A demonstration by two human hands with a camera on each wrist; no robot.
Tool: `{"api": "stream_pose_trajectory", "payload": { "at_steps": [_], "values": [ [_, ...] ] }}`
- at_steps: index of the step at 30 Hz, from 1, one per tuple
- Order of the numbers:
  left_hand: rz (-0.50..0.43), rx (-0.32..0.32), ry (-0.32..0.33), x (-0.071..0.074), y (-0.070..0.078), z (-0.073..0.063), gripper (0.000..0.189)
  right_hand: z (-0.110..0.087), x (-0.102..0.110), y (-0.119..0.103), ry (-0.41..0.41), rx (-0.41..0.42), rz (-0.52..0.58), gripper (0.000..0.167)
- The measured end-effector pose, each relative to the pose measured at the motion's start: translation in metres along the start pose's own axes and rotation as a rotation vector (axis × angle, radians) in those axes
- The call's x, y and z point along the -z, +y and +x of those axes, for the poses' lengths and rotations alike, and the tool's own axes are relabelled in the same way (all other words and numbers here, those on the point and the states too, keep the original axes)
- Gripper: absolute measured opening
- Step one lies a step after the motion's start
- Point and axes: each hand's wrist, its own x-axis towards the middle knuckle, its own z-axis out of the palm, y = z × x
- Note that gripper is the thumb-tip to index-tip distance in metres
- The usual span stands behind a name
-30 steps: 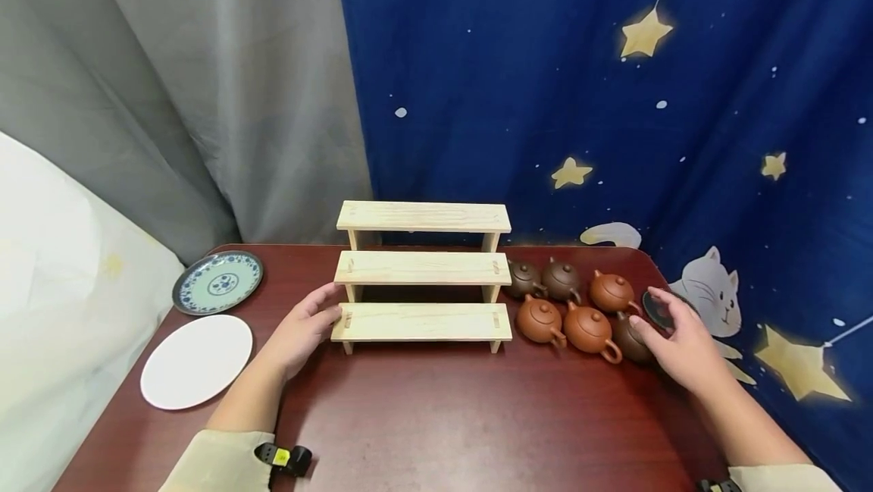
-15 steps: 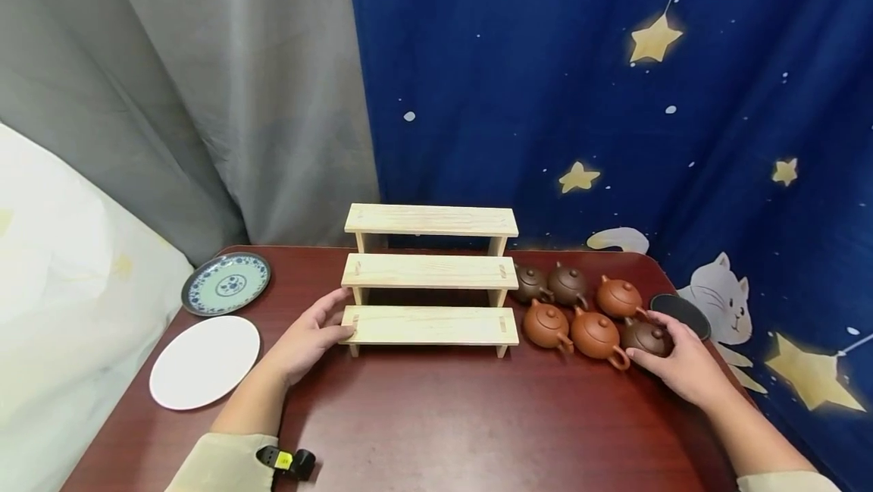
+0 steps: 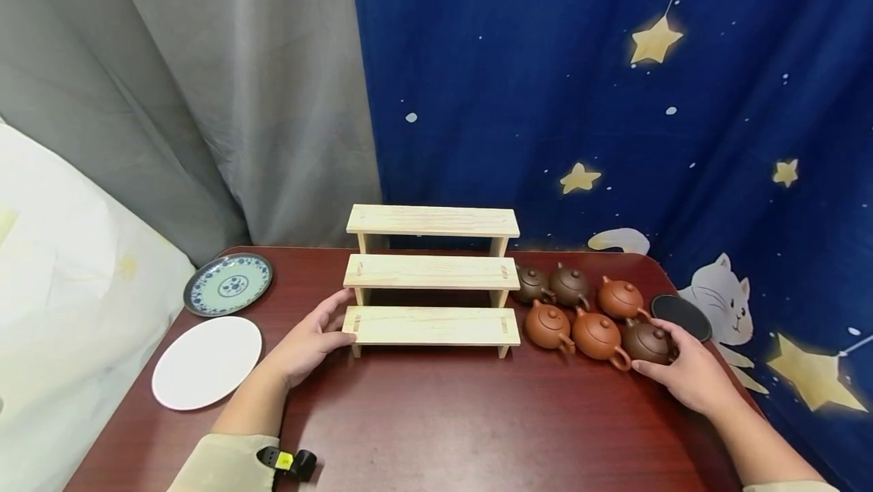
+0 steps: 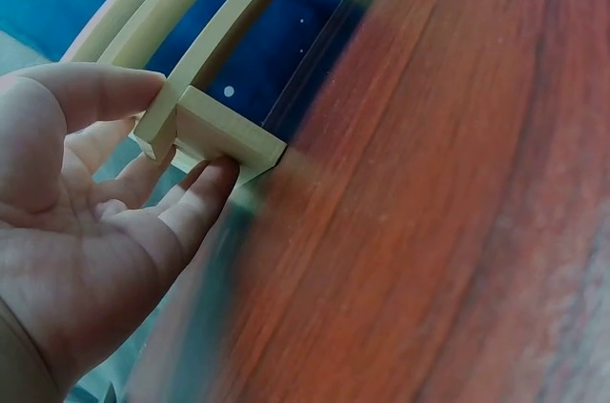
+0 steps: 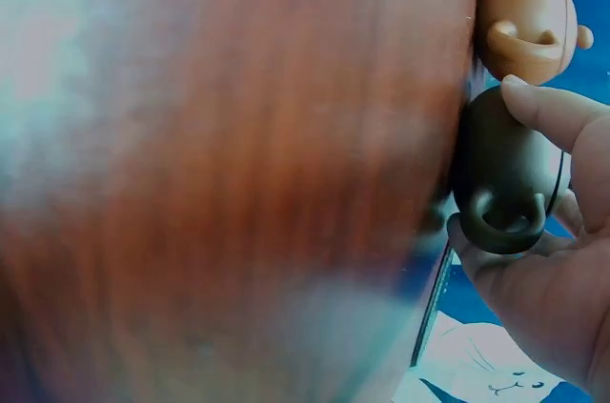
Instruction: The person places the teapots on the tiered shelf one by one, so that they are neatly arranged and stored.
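Observation:
A three-tier wooden display stand [image 3: 431,324] of pale wood stands on the table. My left hand [image 3: 310,340] is at its lower left end; in the left wrist view, the thumb lies against the plank's end [image 4: 164,117] and the other fingers reach the side leg [image 4: 229,131]. At the right, my right hand [image 3: 689,367] holds a dark brown teapot [image 3: 648,342] between thumb and fingers. The right wrist view shows the teapot's handle [image 5: 505,227] pointing toward the palm. Beside it sit an orange-brown teapot [image 3: 598,335] and another [image 3: 621,299] behind.
More teapots stand right of the stand: two dark brown ones [image 3: 569,284] at the back and an orange-brown one [image 3: 548,324] in front. A black round dish [image 3: 682,316] lies at the right edge. On the left are a blue-patterned plate [image 3: 228,285] and a white plate [image 3: 207,363].
My right hand has come down around the dark brown teapot, uncovering the black dish behind. The left thumb has come onto the stand's front corner. The head view has shifted slightly.

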Motion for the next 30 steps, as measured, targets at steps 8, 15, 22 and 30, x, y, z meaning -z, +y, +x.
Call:
{"api": "stream_pose_trajectory", "payload": {
  "at_steps": [8,15,22,30],
  "values": [
    [-0.012,-0.008,-0.004,0.001,-0.001,-0.001,0.084,0.001,0.022,-0.017,0.022,-0.014,-0.025,0.098],
    [-0.028,0.0,-0.014,0.0,-0.001,-0.001,0.082,0.004,0.037,-0.054,0.127,0.057,-0.027,0.096],
    [-0.026,0.009,-0.009,0.0,0.001,0.0,0.082,0.011,0.037,-0.107,0.155,0.146,0.012,0.092],
    [-0.048,0.005,-0.015,0.0,0.0,-0.001,0.084,0.023,0.025,-0.16,0.09,0.213,0.078,0.09]
  ]
}}
